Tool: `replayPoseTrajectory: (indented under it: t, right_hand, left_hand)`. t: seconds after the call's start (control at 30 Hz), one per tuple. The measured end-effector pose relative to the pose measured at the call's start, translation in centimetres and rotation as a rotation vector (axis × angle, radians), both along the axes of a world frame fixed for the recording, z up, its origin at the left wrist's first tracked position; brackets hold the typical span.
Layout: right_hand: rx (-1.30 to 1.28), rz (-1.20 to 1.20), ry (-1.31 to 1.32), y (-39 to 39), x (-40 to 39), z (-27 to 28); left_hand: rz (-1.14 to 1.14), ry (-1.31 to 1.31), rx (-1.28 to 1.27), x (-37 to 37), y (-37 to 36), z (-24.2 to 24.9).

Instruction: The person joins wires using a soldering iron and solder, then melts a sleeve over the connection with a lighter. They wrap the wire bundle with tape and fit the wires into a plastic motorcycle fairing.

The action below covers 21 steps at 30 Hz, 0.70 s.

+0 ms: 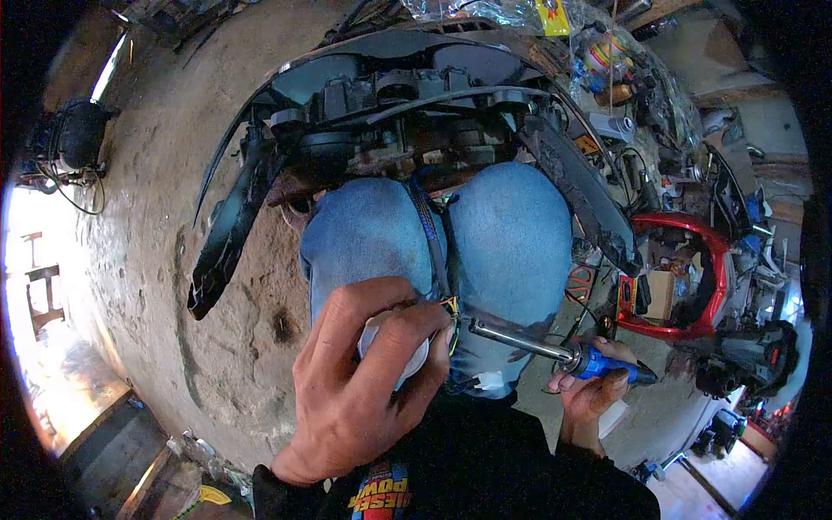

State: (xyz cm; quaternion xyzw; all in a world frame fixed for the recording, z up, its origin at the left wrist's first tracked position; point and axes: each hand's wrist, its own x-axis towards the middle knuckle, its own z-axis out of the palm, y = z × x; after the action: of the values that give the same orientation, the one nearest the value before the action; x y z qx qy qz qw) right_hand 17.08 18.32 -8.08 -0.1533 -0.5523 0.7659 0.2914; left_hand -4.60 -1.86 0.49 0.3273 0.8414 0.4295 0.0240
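Blue denim covers 2 knees [433,234] drawn together at centre of the head view, seen from above, with 1 dark strap running down the gap between them. 2 hands in view, both the person's own. Left hand [360,381]: back of the hand toward the camera, wrist entering from the lower edge, fingers curled closed around 1 small white round object [414,360], mostly hidden under the fingers; what it is cannot be told. At the fingertips sits 1 small bunch of coloured wires [450,306], touching the left index finger; wire count not resolvable. Right hand [594,390]: lower right, fingers wrapped shut around the blue handle of 1 soldering iron [555,351]. Iron lies nearly level, its metal shaft pointing left, tip just beside the wires and the left fingertips, over the right knee. Whether the tip touches the wires cannot be told. 1 black scooter body panel assembly [407,95] rests on the bare concrete floor [165,217] beyond the knees, its 2 long arms curving down on either side of the legs. 1 red plastic panel [693,230] stands to the right among mixed parts. 1 dark round object with cables [78,130] sits at far left.
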Motion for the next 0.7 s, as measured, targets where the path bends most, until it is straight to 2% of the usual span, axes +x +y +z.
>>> replayPoseTrajectory:
  t: [0.2,0.3,0.43,0.57,0.67,0.7]
  right_hand:
    - [-0.031,-0.059,-0.021,0.0,0.9,-0.6]
    - [-0.027,0.026,-0.01,-0.2,-1.0,0.8]
    - [-0.121,0.018,0.015,-0.1,-0.9,1.1]
    - [-0.063,-0.046,0.039,0.0,-0.4,0.9]
    - [-0.034,-0.046,0.063,0.2,-0.8,0.9]
    - [-0.023,-0.05,0.071,0.4,-0.8,0.8]
  left_hand:
    - [-0.015,-0.017,-0.014,0.0,0.0,0.3]
    - [-0.006,-0.066,-0.025,-0.1,-0.1,0.6]
    - [0.112,0.025,-0.03,-0.6,-1.3,0.3]
    - [0.297,-0.192,0.179,0.5,-3.4,-1.7]
    - [0.372,-0.667,0.432,3.6,-4.1,-1.9]
    - [0.341,-0.714,0.412,4.5,-4.2,-1.7]
